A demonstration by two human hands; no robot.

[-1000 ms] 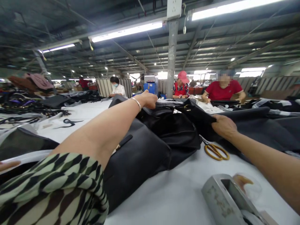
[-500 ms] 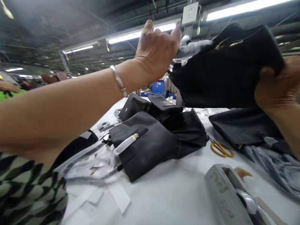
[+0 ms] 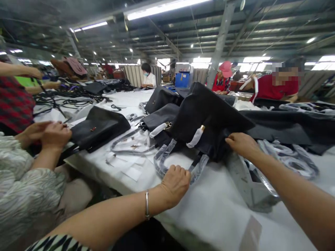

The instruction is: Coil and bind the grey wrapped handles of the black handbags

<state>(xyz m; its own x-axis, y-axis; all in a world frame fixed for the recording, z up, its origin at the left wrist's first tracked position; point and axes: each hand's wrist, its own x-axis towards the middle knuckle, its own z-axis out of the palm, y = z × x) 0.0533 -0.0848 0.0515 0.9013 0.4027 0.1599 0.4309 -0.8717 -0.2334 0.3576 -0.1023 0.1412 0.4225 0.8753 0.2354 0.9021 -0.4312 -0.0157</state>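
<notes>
A black handbag [image 3: 209,115] lies tilted on the table in front of me, a white-wrapped strap with gold hardware [image 3: 196,136] on its side. My left hand [image 3: 176,183], with a silver bangle at the wrist, is closed round the bag's plastic-wrapped handle [image 3: 163,158], near the table's front edge. At the bag's right side my right hand [image 3: 242,144] pinches its edge between thumb and fingers. More black bags [image 3: 162,99] lie just behind it. Beneath and to the right of the bag, a grey tape dispenser [image 3: 248,188] is partly covered.
Close on the left, a co-worker's hands [image 3: 53,134] are at another black bag [image 3: 102,125]. Paper scraps [image 3: 132,170] and clear wrapping lie left of my bag. Black pieces with wrapped handles [image 3: 295,160] lie to the right. Several people work around the table [image 3: 217,209].
The bag has come down from raised in the air onto the table, its handle now in my left hand. My right hand has moved down and left. The view has turned.
</notes>
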